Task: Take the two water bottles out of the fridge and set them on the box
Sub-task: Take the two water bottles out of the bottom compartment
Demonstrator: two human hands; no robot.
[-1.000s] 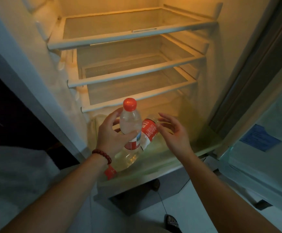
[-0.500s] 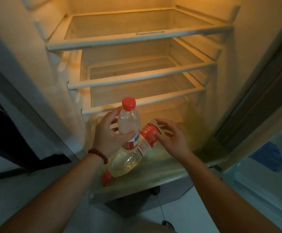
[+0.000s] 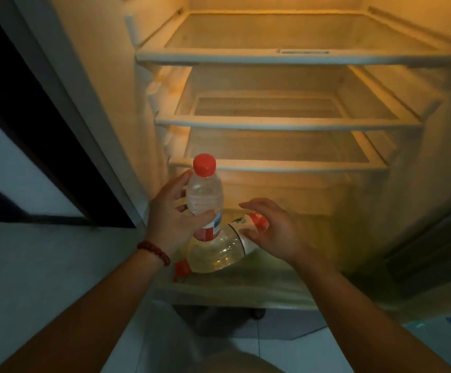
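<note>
My left hand [image 3: 169, 219], a red bead bracelet on its wrist, is wrapped around an upright water bottle [image 3: 205, 195] with a red cap and red label, held in front of the fridge's lowest compartment. A second water bottle [image 3: 219, 251] lies on its side on the fridge floor [image 3: 273, 289], its red cap pointing toward me at the left. My right hand [image 3: 271, 232] rests on that bottle's labelled far end, fingers curled over it. The box is out of sight.
The fridge stands open, lit yellow inside, with three bare glass shelves [image 3: 286, 122] above the bottles. Its left wall and door frame [image 3: 65, 103] run down the left. Pale tiled floor [image 3: 286, 354] lies below, and the open door's edge [image 3: 434, 251] is at the right.
My view has swung left and closer to the fridge. The right hand has closed down onto the lying bottle's far end. The left hand still holds the upright bottle.
</note>
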